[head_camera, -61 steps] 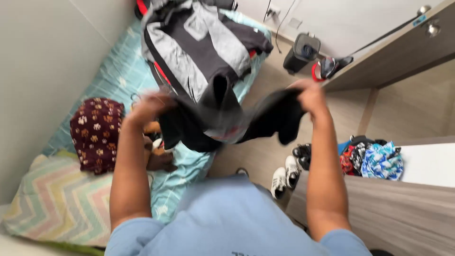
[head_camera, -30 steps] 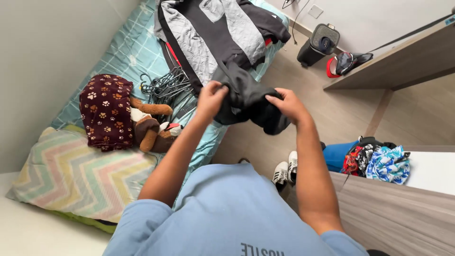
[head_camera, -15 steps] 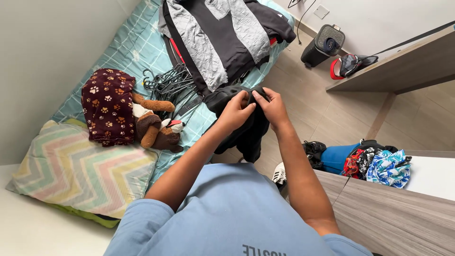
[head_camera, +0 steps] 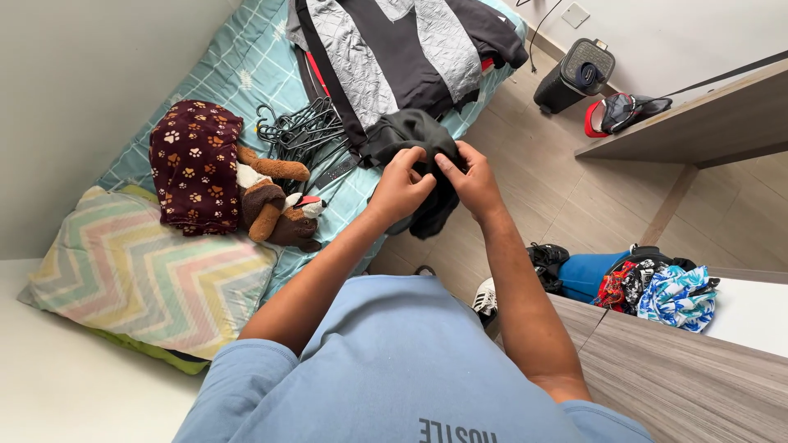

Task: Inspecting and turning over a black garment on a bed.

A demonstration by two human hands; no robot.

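- The bed (head_camera: 213,98), under a teal checked sheet, takes up the upper left, running from the wall down to the floor edge.
- A chevron-striped pillow (head_camera: 139,279) in pastel colours lies at the near end of the bed.
- A grey and black quilted jacket (head_camera: 394,49) is spread over the far end of the bed.
- A maroon paw-print blanket (head_camera: 193,164) is bundled just beyond the pillow, with a brown plush dog (head_camera: 275,209) touching its right side.
- A pile of dark clothes hangers (head_camera: 300,131) lies between the blanket and the jacket.
- A heap of colourful clothes (head_camera: 657,283) sits on the floor at the right, near a pair of dark shoes (head_camera: 546,262).
- A dark garment (head_camera: 419,135) is bunched over the bed's edge, just below the jacket, its lower part hanging towards the floor.
- The left hand (head_camera: 402,184) has its fingers curled and pinched onto the garment's fabric.
- The right hand (head_camera: 472,176) pinches the same fabric, fingertips almost touching those of the left hand.
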